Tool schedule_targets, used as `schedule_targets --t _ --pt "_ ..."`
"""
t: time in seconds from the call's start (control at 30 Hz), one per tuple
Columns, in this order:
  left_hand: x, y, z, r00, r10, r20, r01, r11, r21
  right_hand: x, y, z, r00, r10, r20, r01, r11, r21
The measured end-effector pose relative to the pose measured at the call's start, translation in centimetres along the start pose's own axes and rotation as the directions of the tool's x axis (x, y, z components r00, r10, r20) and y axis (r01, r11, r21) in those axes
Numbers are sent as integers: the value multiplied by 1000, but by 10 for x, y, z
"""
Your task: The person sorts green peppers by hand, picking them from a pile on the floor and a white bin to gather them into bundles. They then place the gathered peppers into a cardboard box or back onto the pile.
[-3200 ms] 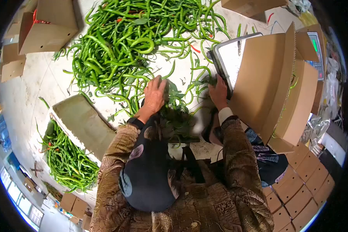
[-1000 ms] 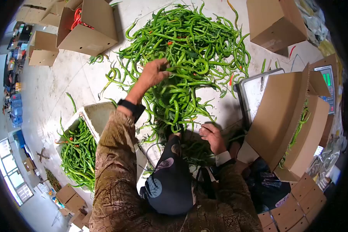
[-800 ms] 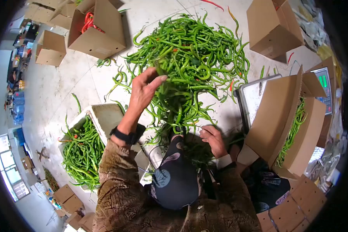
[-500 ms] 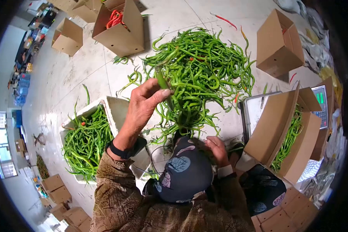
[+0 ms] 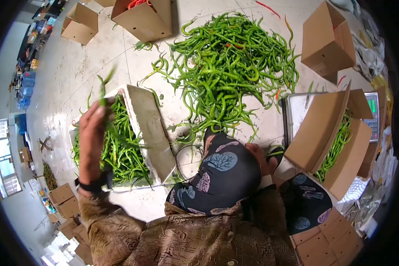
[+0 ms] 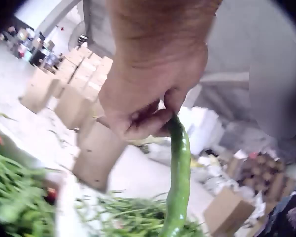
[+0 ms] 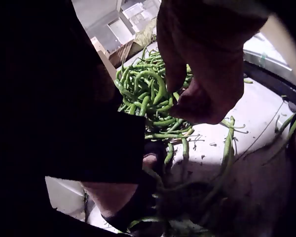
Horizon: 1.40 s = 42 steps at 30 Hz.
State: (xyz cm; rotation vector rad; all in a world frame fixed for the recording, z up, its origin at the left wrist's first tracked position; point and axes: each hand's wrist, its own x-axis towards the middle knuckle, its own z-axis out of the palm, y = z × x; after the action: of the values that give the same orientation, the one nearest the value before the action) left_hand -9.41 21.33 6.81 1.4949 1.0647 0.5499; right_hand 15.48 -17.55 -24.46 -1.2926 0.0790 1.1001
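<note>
A long green chili pepper (image 6: 178, 177) hangs from the fingers of my left hand (image 5: 91, 133), pinched near one end in the left wrist view. In the head view that hand is above the white foam box (image 5: 157, 133), which holds many green chili peppers (image 5: 124, 162). My right hand (image 5: 259, 156) is beside my knee (image 5: 232, 164), fingers loosely curled with nothing seen in them. In the right wrist view, the right hand (image 7: 207, 69) partly covers the large pile of green chili peppers (image 7: 150, 89).
The pepper pile (image 5: 235, 66) spreads over the tiled floor ahead. To the right, a cardboard box (image 5: 314, 133) with green peppers stands by a scale display (image 5: 373, 115). More cartons stand at the far left (image 5: 80, 23) and far right (image 5: 328, 42).
My left hand has travelled from over the pile to the left, carrying a green chili pepper above the foam box. My right hand has drawn back beside the knee. The head view has shifted.
</note>
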Motion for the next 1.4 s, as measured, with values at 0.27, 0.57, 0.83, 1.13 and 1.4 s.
schedule_targets --t 0.27,0.57,0.83,1.13,1.4 --pt "-26 -101 -69 991 119 -57 -60 793 607 12 -2 8 992 121 19 -100 894 -437" --pt "129 -178 230 712 356 605 -688 179 704 26 -15 6 995 -36 97 73 906 -416" --pt "184 -187 299 709 292 642 -699 164 696 27 -9 5 998 63 -20 -66 923 -379" --pt "182 -189 280 780 246 576 -626 301 719 14 -39 26 999 44 10 -40 960 -279" --pt "167 -59 250 660 506 555 -747 369 553 11 -47 29 993 61 -100 -73 991 -116"
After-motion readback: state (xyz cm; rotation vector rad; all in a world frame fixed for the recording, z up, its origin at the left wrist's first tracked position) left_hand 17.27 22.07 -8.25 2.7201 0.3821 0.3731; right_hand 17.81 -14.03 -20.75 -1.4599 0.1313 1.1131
